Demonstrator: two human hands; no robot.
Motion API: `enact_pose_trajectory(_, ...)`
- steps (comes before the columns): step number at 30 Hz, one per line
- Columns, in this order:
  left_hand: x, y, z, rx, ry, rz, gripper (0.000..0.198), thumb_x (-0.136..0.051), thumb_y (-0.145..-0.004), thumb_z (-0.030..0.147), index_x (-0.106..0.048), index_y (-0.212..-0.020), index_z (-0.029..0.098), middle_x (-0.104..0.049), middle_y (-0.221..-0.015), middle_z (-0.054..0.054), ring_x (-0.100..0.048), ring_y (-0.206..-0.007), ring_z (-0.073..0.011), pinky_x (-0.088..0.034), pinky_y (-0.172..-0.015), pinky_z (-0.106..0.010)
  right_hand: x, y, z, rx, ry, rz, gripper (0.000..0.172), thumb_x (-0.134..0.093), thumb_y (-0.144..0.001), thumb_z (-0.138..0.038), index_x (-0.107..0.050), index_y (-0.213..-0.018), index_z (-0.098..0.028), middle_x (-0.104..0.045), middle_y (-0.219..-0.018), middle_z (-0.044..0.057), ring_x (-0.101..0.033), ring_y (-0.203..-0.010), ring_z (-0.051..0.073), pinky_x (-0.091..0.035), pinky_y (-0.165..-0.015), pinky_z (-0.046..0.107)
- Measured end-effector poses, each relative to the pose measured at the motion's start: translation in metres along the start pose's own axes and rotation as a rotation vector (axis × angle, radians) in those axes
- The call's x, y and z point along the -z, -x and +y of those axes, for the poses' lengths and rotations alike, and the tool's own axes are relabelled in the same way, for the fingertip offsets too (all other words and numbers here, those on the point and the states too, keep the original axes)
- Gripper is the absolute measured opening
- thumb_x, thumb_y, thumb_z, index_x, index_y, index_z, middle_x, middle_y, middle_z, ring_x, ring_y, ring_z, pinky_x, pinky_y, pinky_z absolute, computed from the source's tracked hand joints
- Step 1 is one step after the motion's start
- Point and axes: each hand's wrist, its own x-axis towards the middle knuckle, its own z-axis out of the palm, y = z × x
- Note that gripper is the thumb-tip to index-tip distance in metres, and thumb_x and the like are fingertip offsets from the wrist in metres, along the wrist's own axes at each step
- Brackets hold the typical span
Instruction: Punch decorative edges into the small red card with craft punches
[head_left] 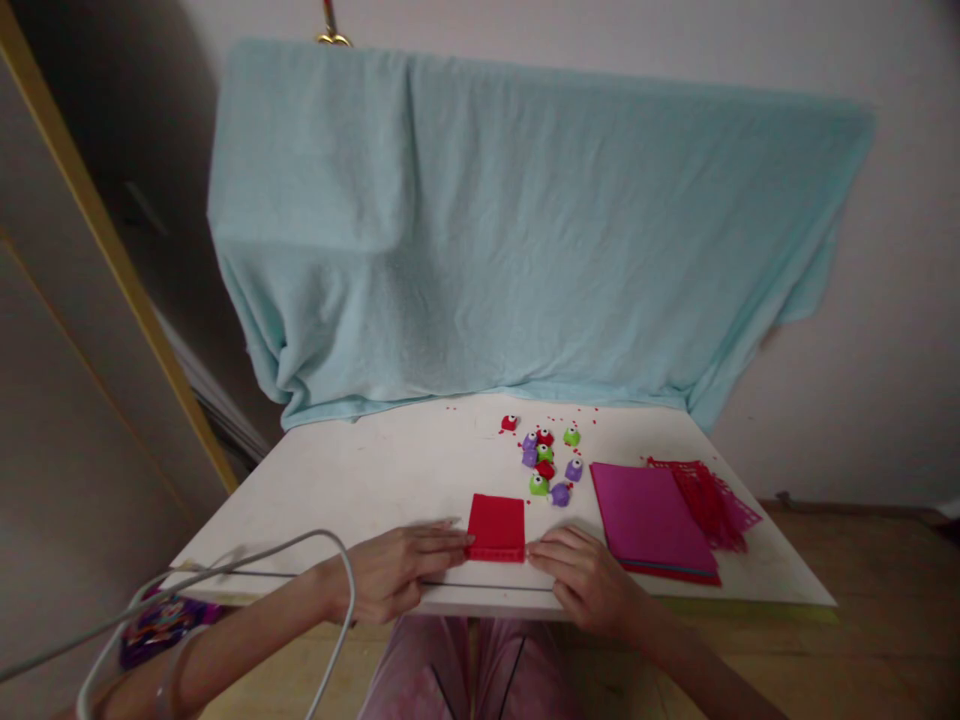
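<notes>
A pale cable (319, 532) crosses the left forearm (255, 632) at 8 o'clock from the red square (497, 522), which lies near the white tabletop's (390, 450) front edge. Soft blue cloth (525, 230) hangs at 12; rounded one-eyed figures (539, 486) at 1; magenta sheet (652, 520) at 3. Left hand (397, 565): open, fingertips touching the 9 o'clock edge. Right hand (585, 575): open, fingertips at the 3 o'clock edge.
</notes>
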Motion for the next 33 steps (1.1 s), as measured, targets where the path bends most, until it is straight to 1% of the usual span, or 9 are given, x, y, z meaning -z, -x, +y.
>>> enact_pose_trajectory(3, -0.002, -0.004, 0.005, 0.007, -0.021, 0.067, 0.06, -0.045, -0.078, 0.01, -0.041, -0.137, 0.015, -0.046, -0.142, -0.014, -0.041, -0.133, -0.0254, -0.029, -0.115, -0.048, -0.008, -0.004, 0.0, -0.002, 0.065, 0.059, 0.037, -0.046, -0.081, -0.01, -0.061, -0.114, -0.016, -0.065, -0.115, 0.011, -0.057, -0.103, 0.025, -0.043, -0.095, 0.045)
enact_pose_trajectory(5, -0.005, -0.007, 0.01, 0.034, -0.048, 0.101, 0.054, -0.044, -0.082, 0.012, -0.042, -0.136, 0.016, -0.05, -0.139, -0.014, -0.043, -0.131, -0.0248, -0.029, -0.114, -0.047, -0.013, -0.011, -0.006, -0.003, 0.096, 0.076, 0.04, -0.047, -0.082, -0.012, -0.058, -0.12, -0.015, -0.062, -0.121, 0.012, -0.055, -0.108, 0.026, -0.04, -0.099, 0.046)
enact_pose_trajectory(8, -0.012, -0.011, 0.016, 0.077, -0.105, 0.108, 0.051, -0.043, -0.086, 0.016, -0.041, -0.137, 0.018, -0.051, -0.137, -0.013, -0.043, -0.131, -0.0245, -0.027, -0.115, -0.048, -0.016, -0.025, -0.021, 0.003, 0.075, 0.029, 0.044, -0.049, -0.083, -0.014, -0.054, -0.127, -0.017, -0.06, -0.126, 0.01, -0.05, -0.114, 0.026, -0.035, -0.104, 0.046)
enact_pose_trajectory(11, -0.02, -0.013, 0.019, 0.117, -0.159, 0.135, 0.048, -0.042, -0.089, 0.019, -0.042, -0.137, 0.02, -0.051, -0.135, -0.012, -0.04, -0.133, -0.0254, -0.025, -0.116, -0.048, -0.016, -0.036, -0.031, 0.019, 0.031, -0.016, 0.04, -0.051, -0.084, -0.015, -0.056, -0.124, -0.019, -0.063, -0.119, 0.009, -0.052, -0.111, 0.024, -0.035, -0.103, 0.044)
enact_pose_trajectory(16, -0.025, -0.012, 0.019, 0.131, -0.165, 0.172, 0.046, -0.043, -0.09, 0.02, -0.044, -0.135, 0.02, -0.051, -0.135, -0.012, -0.038, -0.134, -0.0256, -0.026, -0.117, -0.046, -0.017, -0.035, -0.028, 0.047, 0.04, -0.047, 0.036, -0.051, -0.084, -0.016, -0.058, -0.119, -0.018, -0.066, -0.113, 0.01, -0.054, -0.106, 0.023, -0.041, -0.096, 0.042)
enact_pose_trajectory(22, -0.013, -0.006, 0.011, 0.083, -0.151, 0.148, 0.051, -0.044, -0.086, 0.017, -0.044, -0.138, 0.022, -0.045, -0.144, -0.008, -0.028, -0.14, -0.0267, -0.019, -0.117, -0.053, -0.02, -0.021, -0.018, 0.058, 0.028, -0.032, 0.038, -0.049, -0.082, -0.013, -0.059, -0.119, -0.017, -0.066, -0.115, 0.009, -0.055, -0.106, 0.022, -0.04, -0.097, 0.043)
enact_pose_trajectory(28, 0.003, -0.001, 0.001, 0.0, -0.117, 0.042, 0.057, -0.046, -0.084, 0.018, -0.041, -0.141, 0.022, -0.042, -0.147, -0.006, -0.023, -0.142, -0.0263, -0.016, -0.118, -0.052, -0.015, -0.003, -0.01, 0.053, 0.053, -0.043, 0.04, -0.049, -0.082, -0.013, -0.058, -0.121, -0.017, -0.064, -0.121, 0.009, -0.055, -0.108, 0.022, -0.041, -0.098, 0.044)
enact_pose_trajectory(31, 0.006, -0.001, 0.0, -0.008, -0.126, 0.018, 0.053, -0.046, -0.085, 0.019, -0.043, -0.138, 0.02, -0.042, -0.147, -0.007, -0.023, -0.142, -0.026, -0.015, -0.118, -0.052, -0.013, 0.001, -0.011, 0.049, 0.064, -0.051, 0.042, -0.049, -0.082, -0.014, -0.057, -0.123, -0.017, -0.063, -0.124, 0.009, -0.055, -0.11, 0.022, -0.041, -0.099, 0.044)
enact_pose_trajectory(33, 0.006, -0.002, 0.001, -0.014, -0.122, 0.042, 0.047, -0.045, -0.086, 0.019, -0.048, -0.132, 0.021, -0.044, -0.145, -0.007, -0.026, -0.141, -0.025, -0.015, -0.119, -0.051, -0.012, 0.003, -0.011, 0.048, 0.074, -0.044, 0.042, -0.049, -0.082, -0.014, -0.057, -0.123, -0.017, -0.063, -0.123, 0.009, -0.055, -0.111, 0.022, -0.042, -0.098, 0.043)
